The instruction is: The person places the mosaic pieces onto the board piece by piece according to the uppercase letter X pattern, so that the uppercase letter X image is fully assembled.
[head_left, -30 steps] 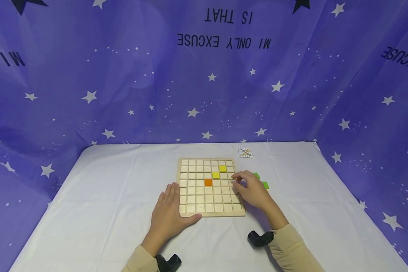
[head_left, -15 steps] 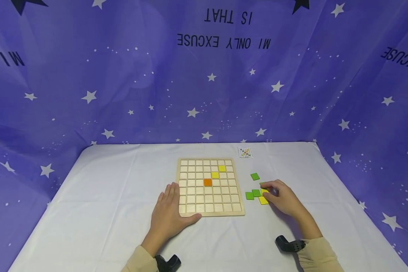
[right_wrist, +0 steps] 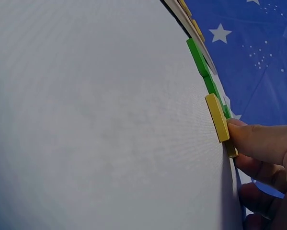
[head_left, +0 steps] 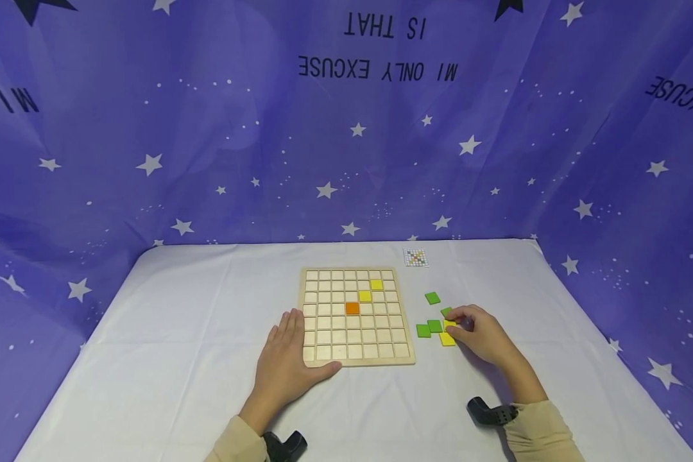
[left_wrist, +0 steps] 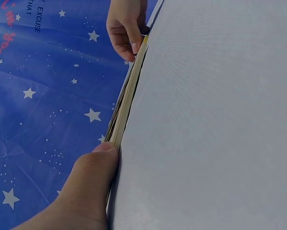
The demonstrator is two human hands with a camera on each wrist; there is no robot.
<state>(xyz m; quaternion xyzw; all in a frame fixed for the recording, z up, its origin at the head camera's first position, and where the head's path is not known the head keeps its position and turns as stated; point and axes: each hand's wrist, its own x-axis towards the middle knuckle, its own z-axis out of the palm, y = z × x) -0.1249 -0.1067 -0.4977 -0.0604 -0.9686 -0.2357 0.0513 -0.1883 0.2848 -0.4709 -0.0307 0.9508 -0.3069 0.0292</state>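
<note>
A wooden grid board (head_left: 337,337) lies on the white table, with two yellow tiles (head_left: 365,296) and one orange tile (head_left: 352,308) in its squares. My left hand (head_left: 285,359) rests against the board's left side, fingers straight, the thumb along its front edge. To the right of the board, my right hand (head_left: 485,337) pinches a yellow tile (head_left: 448,325) between thumb and forefinger, low over the tabletop. Another yellow tile (right_wrist: 217,118) lies just in front of it. Several green tiles (head_left: 423,331) lie close by, one partly covered by the fingertips.
A small printed card (head_left: 416,258) with a coloured grid pattern lies behind the board, to the right. The white cloth (head_left: 150,359) covers the table. A purple star-patterned curtain (head_left: 277,147) rises at the back and sides.
My right hand has moved right, from the board's right edge to the loose tiles, and now grips a yellow one. The left hand has stayed on the board.
</note>
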